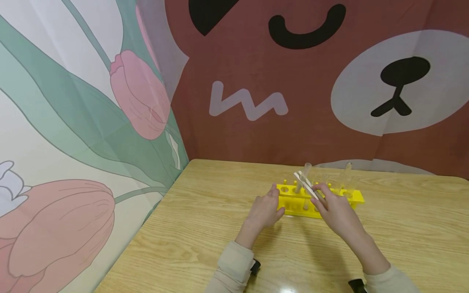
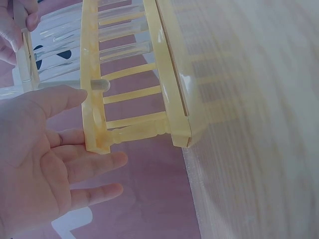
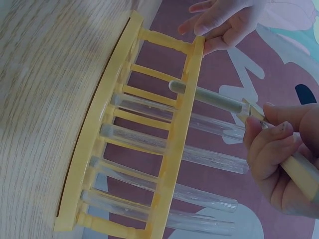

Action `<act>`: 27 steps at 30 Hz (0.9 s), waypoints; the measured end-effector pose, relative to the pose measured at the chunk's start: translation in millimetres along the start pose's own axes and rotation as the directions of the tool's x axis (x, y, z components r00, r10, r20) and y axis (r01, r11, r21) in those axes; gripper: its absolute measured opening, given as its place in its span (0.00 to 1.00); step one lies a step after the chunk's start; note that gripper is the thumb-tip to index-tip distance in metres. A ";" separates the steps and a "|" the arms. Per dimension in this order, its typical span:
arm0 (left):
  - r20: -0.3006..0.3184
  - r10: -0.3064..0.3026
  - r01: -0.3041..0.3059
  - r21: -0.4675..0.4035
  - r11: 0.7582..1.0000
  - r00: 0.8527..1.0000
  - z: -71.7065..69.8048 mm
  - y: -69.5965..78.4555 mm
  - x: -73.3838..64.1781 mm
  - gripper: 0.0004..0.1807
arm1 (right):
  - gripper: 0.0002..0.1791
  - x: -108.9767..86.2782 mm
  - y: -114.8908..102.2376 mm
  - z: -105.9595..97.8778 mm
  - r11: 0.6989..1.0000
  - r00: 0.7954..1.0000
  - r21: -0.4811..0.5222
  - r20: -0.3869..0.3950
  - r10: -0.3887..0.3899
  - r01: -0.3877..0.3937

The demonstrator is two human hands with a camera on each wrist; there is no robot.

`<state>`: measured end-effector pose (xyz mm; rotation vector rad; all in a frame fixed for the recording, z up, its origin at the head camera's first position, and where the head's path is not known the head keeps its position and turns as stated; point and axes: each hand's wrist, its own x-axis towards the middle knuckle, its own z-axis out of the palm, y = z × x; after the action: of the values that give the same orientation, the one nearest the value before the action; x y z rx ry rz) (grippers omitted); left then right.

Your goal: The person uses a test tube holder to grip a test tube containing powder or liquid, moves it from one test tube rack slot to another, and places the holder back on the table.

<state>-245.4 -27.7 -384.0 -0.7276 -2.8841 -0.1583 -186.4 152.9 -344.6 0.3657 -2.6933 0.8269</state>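
Observation:
A yellow test tube rack (image 1: 293,212) stands on the table, and my left hand (image 1: 264,209) grips its left end, thumb and fingers at the upper plate (image 2: 92,119). My right hand (image 1: 338,211) holds a wooden test tube clamp (image 1: 307,185). Its jaws are round a test tube (image 3: 212,97) that looks filled with something greyish in its lower part. That tube slants, its rounded bottom just through a hole of the upper plate and well above the base. Several clear test tubes (image 3: 214,159) stand in other holes, their bottoms at the base.
The wood-grain table (image 1: 205,244) runs back to a brown cloth with a bear face (image 1: 249,138). On the left hangs a cloth with tulips (image 1: 139,93). Small yellow pegs (image 1: 285,182) stick up along the rack's back edge.

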 end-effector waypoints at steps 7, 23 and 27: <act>0.018 -0.012 0.012 -0.014 1.000 1.000 -0.3 1.2 -0.5 0.32 | 0.16 0.4 0.1 0.6 1.000 1.000 0.005 0.006 0.010 -0.010; 0.015 -0.005 0.005 -0.015 1.000 1.000 0.0 0.7 -0.6 0.32 | 0.16 0.9 0.7 2.1 1.000 1.000 -0.023 -0.008 -0.015 0.015; 0.007 0.000 0.000 -0.007 1.000 1.000 -0.5 0.3 -1.0 0.31 | 0.16 1.6 0.3 1.8 0.999 1.000 -0.026 -0.010 -0.022 0.022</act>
<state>-244.2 -27.9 -383.6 -0.7309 -2.8912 -0.1661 -188.3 151.9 -345.6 0.3838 -2.6824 0.7854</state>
